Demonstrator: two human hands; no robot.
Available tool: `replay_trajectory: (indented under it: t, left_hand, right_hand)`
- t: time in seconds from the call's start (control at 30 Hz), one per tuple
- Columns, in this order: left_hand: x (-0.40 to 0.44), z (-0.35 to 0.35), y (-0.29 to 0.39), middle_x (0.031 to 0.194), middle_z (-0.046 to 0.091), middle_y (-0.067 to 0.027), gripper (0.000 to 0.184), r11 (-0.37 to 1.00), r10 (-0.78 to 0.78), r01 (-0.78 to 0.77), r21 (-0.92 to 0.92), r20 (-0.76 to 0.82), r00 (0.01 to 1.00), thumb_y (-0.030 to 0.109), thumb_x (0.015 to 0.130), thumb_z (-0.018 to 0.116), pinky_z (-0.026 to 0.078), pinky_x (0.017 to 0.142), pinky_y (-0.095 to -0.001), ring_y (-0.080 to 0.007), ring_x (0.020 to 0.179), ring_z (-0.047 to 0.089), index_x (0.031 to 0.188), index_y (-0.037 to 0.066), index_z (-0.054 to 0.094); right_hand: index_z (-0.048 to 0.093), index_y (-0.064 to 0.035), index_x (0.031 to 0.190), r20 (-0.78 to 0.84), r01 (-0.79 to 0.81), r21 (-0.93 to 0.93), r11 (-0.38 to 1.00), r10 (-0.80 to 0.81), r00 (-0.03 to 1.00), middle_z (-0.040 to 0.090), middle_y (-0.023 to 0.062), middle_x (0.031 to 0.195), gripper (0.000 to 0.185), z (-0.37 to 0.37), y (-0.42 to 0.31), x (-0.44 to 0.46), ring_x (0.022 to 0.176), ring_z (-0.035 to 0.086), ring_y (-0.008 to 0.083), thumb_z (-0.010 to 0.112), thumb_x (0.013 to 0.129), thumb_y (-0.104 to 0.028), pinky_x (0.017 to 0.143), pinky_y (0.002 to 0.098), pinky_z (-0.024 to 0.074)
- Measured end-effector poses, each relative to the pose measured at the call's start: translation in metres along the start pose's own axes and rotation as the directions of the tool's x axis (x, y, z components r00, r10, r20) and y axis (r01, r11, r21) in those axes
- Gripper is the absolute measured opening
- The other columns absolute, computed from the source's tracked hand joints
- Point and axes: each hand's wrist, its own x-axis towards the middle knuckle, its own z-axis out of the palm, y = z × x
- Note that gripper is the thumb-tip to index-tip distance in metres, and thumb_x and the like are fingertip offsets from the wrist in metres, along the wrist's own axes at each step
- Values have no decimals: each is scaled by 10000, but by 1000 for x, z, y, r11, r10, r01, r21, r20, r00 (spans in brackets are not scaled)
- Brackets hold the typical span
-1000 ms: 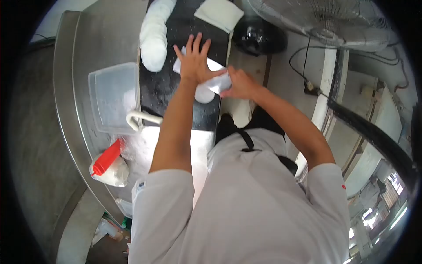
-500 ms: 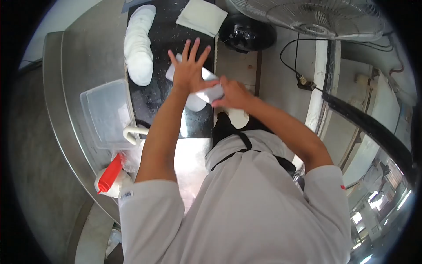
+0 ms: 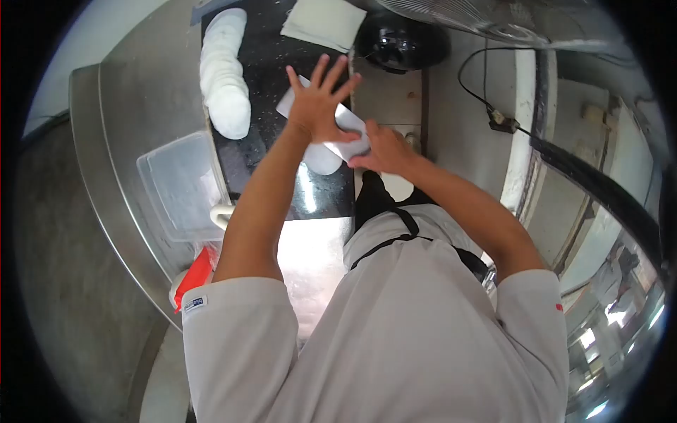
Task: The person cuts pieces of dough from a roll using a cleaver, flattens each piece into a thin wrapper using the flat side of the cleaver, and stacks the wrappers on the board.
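Observation:
My left hand (image 3: 319, 109) lies with fingers spread on top of a flat, shiny metal blade (image 3: 352, 125) over the black board (image 3: 264, 70). At the near right end of the blade, my right hand (image 3: 386, 148) is closed round its edge. A round white disc (image 3: 322, 159) shows partly from under the blade, just below my left hand. Along the board's left side runs a row of overlapping white discs (image 3: 229, 106).
A folded cream cloth (image 3: 323, 25) lies at the board's far end. Left of the board is a clear plastic lid or tray (image 3: 185, 185), with a red bottle (image 3: 195, 276) nearer me. A black rounded object (image 3: 402, 44) and a fan (image 3: 508, 17) are at the upper right.
Both hands and the blade have shifted slightly on the board, my left hand staying spread over it. The camera view has also moved a little.

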Motion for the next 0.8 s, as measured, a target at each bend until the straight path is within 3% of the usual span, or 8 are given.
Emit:
replay_trajectory:
  t: [0.07, 0.2, 0.3, 0.33, 0.43, 0.57, 0.7, 0.8]
  left_hand:
    - [13, -4, -10, 1704, 229, -43, 1220, 999, -7, 8, 49, -17, 1000, 712, 511, 834, 115, 1076, -866, -340, 1574, 165, 1570, 291, 401]
    - [-39, 15, 14, 1729, 125, -128, 1268, 996, 76, -72, -55, 67, 995, 830, 526, 754, 39, 1039, -896, -454, 1583, 18, 1611, 316, 344]
    - [-45, 26, 40, 1731, 138, -93, 1239, 996, 26, -12, -89, 158, 987, 858, 529, 729, 34, 1012, -913, -449, 1583, 33, 1598, 344, 369]
    - [-40, 24, 37, 1726, 162, -82, 1237, 997, 12, -4, -82, 109, 994, 873, 538, 714, 48, 1002, -919, -438, 1580, 74, 1602, 358, 352]
    - [-23, 20, 36, 1719, 185, -85, 1241, 991, -126, 127, -30, 26, 992, 871, 547, 714, 61, 992, -923, -428, 1571, 123, 1608, 346, 341]
    - [-12, 22, 13, 1713, 201, -101, 1214, 969, -248, 242, -51, -196, 949, 833, 582, 732, 69, 1033, -897, -436, 1560, 151, 1610, 318, 346]
    - [-50, 26, 25, 1729, 130, -143, 1219, 985, -160, 155, -70, -78, 984, 841, 576, 732, 52, 1049, -883, -462, 1574, 74, 1611, 323, 351]
    - [-53, 37, 47, 1731, 119, -151, 1242, 987, -141, 141, -81, 9, 990, 877, 569, 693, 13, 1037, -883, -477, 1573, 48, 1619, 313, 344]
  right_hand:
    - [481, 45, 1157, -10, -20, -14, 1000, 20, 1000, 689, 314, 934, 832, -11, -7, 3, 893, 691, 511, 931, 667, -454, 788, 530, 571]
    - [478, 30, 1199, 52, -16, 126, 992, 10, 999, 685, 322, 1002, 837, 33, -4, -43, 934, 687, 519, 912, 687, -470, 840, 551, 560]
    - [473, 22, 1187, 131, -94, 123, 988, 77, 988, 682, 329, 974, 839, 30, 9, -57, 924, 686, 519, 909, 690, -495, 837, 556, 561]
    - [473, 20, 1179, 172, -124, 99, 987, 106, 979, 681, 331, 960, 836, 22, 8, -59, 917, 687, 520, 908, 690, -502, 834, 557, 563]
    - [461, 26, 1099, 190, 50, -103, 993, -30, 981, 686, 309, 868, 850, -17, 20, -27, 851, 689, 524, 882, 694, -592, 731, 540, 567]
    - [482, 53, 1099, 230, 210, -116, 971, -179, 956, 681, 334, 887, 826, -59, 6, 26, 886, 696, 515, 892, 701, -543, 758, 536, 574]
    - [503, 65, 1126, 189, 121, -74, 990, -105, 976, 680, 330, 880, 807, -4, 3, -24, 903, 705, 494, 903, 701, -493, 752, 520, 577]
    - [482, 58, 1160, 149, 167, -35, 985, -160, 976, 679, 305, 864, 868, 6, 29, -40, 894, 701, 503, 903, 686, -535, 740, 529, 572]
